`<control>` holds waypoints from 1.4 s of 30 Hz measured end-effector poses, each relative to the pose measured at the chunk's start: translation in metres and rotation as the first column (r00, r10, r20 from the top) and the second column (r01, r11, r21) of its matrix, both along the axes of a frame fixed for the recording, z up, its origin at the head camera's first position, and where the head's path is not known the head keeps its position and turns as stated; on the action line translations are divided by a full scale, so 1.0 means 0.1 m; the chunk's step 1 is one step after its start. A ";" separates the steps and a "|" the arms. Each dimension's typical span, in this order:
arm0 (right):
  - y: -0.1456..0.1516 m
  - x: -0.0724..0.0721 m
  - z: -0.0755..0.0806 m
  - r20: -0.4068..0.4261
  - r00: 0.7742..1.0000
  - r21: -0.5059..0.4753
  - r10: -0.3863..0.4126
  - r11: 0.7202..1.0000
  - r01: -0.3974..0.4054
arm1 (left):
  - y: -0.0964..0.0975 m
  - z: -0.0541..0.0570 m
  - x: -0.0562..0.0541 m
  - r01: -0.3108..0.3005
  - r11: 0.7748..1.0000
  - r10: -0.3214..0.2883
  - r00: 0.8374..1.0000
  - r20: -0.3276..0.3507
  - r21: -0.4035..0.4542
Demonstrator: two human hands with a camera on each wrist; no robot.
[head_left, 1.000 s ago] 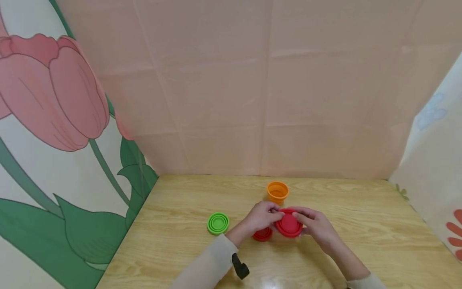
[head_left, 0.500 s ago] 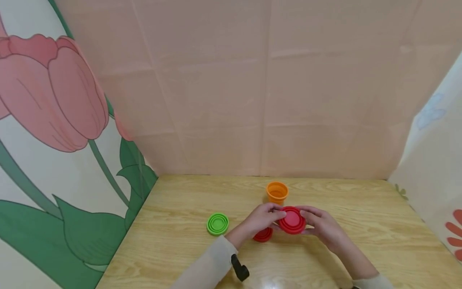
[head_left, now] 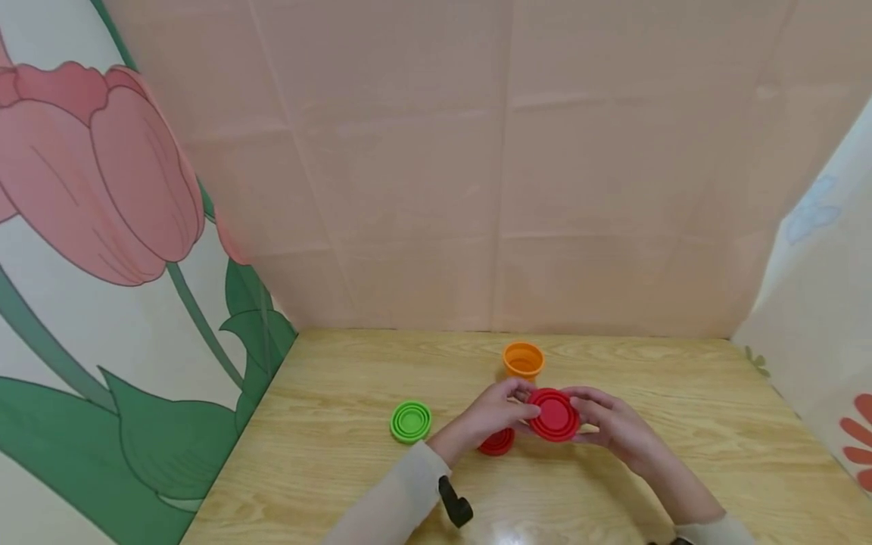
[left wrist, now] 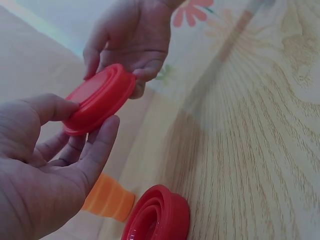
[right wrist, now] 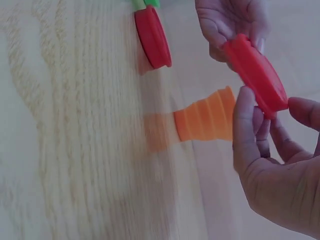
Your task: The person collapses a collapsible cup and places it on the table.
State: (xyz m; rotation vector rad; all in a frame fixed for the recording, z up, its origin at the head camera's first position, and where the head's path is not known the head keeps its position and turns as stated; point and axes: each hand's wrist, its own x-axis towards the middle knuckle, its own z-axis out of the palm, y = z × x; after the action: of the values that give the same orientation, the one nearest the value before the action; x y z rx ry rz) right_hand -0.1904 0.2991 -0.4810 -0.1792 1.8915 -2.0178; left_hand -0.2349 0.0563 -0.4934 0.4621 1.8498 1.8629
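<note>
A red collapsible cup [head_left: 555, 418], folded flat into a ringed disc, is held above the table between both hands. My left hand [head_left: 496, 412] pinches its left edge, thumb on the upper face and fingers beneath. At the opposite edge, my right hand [head_left: 616, 428] grips the rim between thumb and fingers. In both wrist views the disc is tilted. A second flattened red cup [head_left: 497, 442] lies on the table below my left hand, partly hidden by it. Just beyond the hands stands an orange cup [head_left: 523, 359], extended and upright, its ribbed side showing in the right wrist view.
A flattened green cup [head_left: 411, 421] lies on the wooden table [head_left: 327, 454] to the left of my left hand. A plain pinkish sheet [head_left: 409, 189] hangs behind the table, with flower-patterned panels at both sides.
Both hands have shifted slightly right with the red cup. Its face has turned more towards the head view, and its rings show more plainly. The cups on the table stay put.
</note>
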 end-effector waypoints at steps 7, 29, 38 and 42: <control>0.10 -0.04 -0.01 0.098 0.994 -0.056 0.047 0.998 -0.042 | -0.01 0.04 0.00 -0.079 0.993 0.061 0.979 -0.193 -0.091; 0.25 -0.13 0.02 0.258 0.954 -0.138 0.152 0.983 -0.119 | 0.05 0.04 0.15 -0.308 0.892 -0.257 0.254 -0.933 -0.330; 0.26 -0.13 0.02 0.191 0.961 -0.201 0.201 0.966 -0.162 | 0.10 0.02 0.15 -0.251 0.902 -0.331 0.124 -0.936 -0.352; 0.26 -0.13 0.02 0.176 0.964 -0.193 0.198 0.968 -0.164 | 0.11 0.00 0.15 -0.234 0.890 -0.366 0.144 -0.919 -0.391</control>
State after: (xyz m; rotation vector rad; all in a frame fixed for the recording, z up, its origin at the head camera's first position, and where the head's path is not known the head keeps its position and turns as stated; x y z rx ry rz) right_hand -0.2034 0.3252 -0.4791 -0.1878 1.5215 -1.9975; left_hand -0.2199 0.0669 -0.4929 1.9584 2.8519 0.7732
